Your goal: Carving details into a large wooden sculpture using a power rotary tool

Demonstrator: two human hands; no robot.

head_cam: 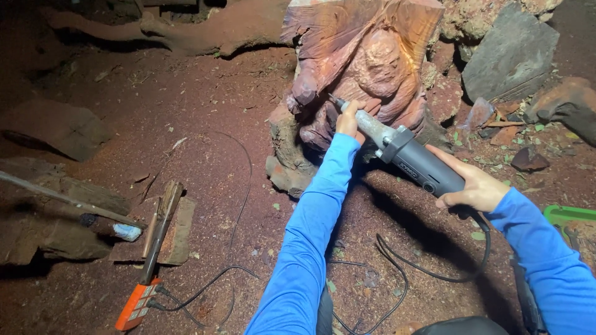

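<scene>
Gripping a grey die grinder [415, 160] in both hands, a person in blue sleeves works its small bit against the lower front of a reddish wood carving [363, 68] that stands on a floor [205, 124] thick with red sawdust. The right hand [475, 183] is wrapped shut around the rear of the grinder's body, while the left hand [347, 120] closes its fingers on the metal neck just behind the bit, close against the carving. The black cord [434, 270] loops across the floor between the arms. An orange power strip [135, 305] lies to the left beside planks [164, 226], and rock slabs [510, 56] rest behind the carving. Good work here likely calls for light, steady pressure, the forward hand guiding the bit along the grain and the cord kept well apart from the tip.
</scene>
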